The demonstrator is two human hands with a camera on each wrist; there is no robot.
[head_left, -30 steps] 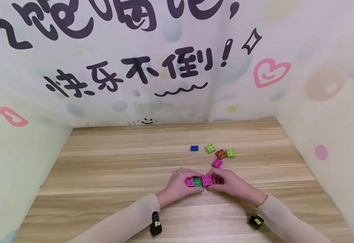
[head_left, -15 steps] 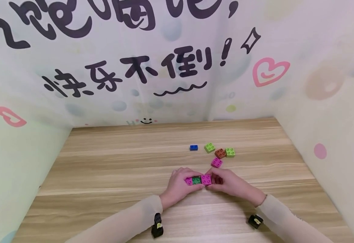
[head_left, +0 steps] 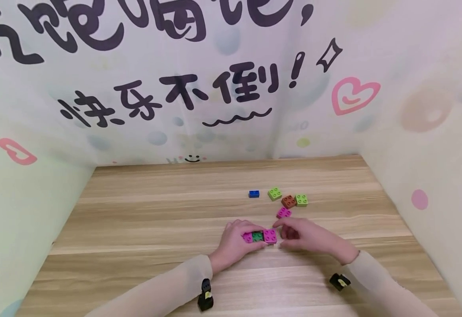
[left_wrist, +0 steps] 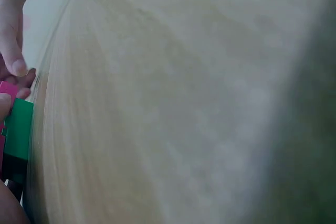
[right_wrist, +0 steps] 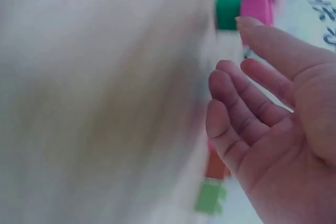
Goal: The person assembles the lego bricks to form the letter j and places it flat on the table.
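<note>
My left hand (head_left: 232, 242) grips a low row of joined toy building bricks on the table. In the head view the row shows a pink brick (head_left: 248, 237) partly under the fingers, a green brick (head_left: 257, 236) in the middle, and another pink brick (head_left: 270, 236) at the right end, standing higher than the green. The green side (left_wrist: 18, 129) appears at the left edge of the left wrist view. My right hand (head_left: 310, 236) is just right of the row, its fingers loosely bent and apart from the bricks. The right wrist view shows its palm (right_wrist: 283, 150) holding nothing.
Behind the hands lie loose bricks: a small blue one (head_left: 254, 193), a lime one (head_left: 275, 193), a brown one (head_left: 289, 201), a second lime one (head_left: 301, 200) and a pink one (head_left: 284, 213). Printed cloth walls (head_left: 231, 141) border the wooden table (head_left: 143, 207).
My right hand has let go of the right-end pink brick and drawn back a little to the right. The left hand keeps its grip on the joined bricks in much the same place.
</note>
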